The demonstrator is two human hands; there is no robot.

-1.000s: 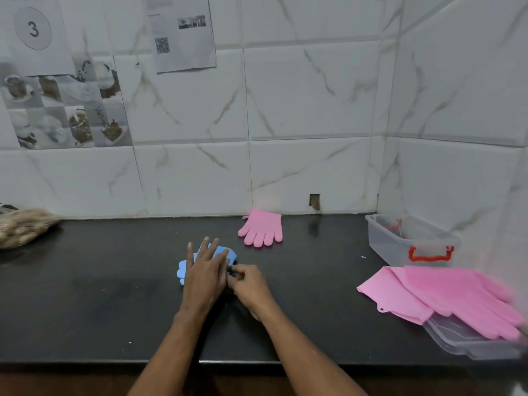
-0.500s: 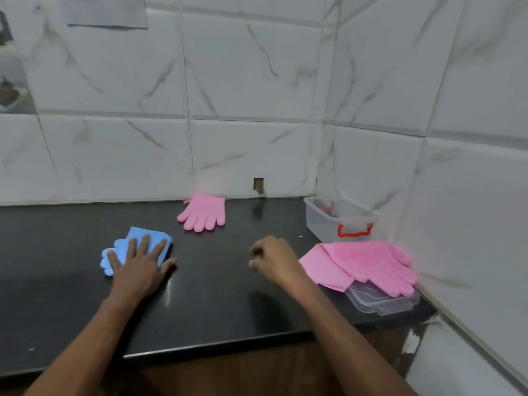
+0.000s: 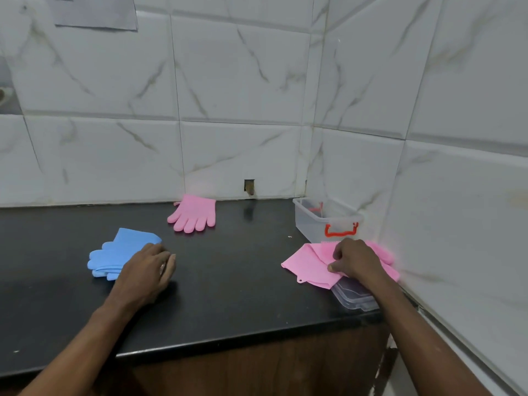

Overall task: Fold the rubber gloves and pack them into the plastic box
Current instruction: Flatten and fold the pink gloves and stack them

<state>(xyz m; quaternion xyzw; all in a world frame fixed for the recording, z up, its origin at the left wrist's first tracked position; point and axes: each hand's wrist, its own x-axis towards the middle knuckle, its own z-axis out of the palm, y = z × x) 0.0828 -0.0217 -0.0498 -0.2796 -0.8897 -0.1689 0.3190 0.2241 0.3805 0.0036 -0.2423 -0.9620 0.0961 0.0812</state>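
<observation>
Left hand flat, fingers together, on the folded blue glove — right hand pinching the pink gloves, box just beyond, nearer this hand — lid underneath, on the table.

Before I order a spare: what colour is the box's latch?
Red-orange, on the clear box; its latch shows in the head view.
</observation>
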